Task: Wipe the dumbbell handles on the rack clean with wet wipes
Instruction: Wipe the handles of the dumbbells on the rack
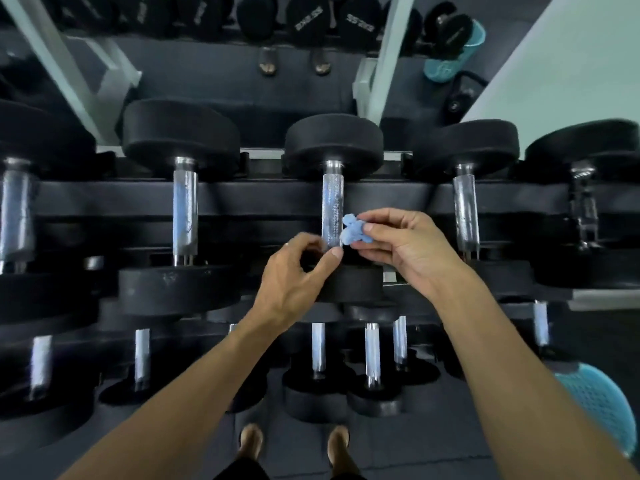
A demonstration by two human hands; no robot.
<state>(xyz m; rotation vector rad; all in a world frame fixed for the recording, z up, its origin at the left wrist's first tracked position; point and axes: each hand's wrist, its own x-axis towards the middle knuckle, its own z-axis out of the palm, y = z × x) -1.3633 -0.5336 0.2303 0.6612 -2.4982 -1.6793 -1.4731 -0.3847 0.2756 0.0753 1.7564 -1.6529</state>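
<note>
Your right hand [401, 244] pinches a crumpled blue wet wipe [355, 230] between thumb and fingers [369, 227], just beside the knurled steel handle [332, 206] of the middle dumbbell [334, 147] on the rack's top tier. Your left hand [294, 282] holds nothing; its fingers curl loosely, thumb tip near the wipe's lower edge. More dumbbells flank it along the rack [398, 195]. A teal perforated basket [602, 410] sits at lower right.

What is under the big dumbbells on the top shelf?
Below the top dumbbell row sits a lower shelf of smaller dumbbells with shiny handles. The forearms and the top row cover parts of them; the floor beneath is mostly hidden.
</note>
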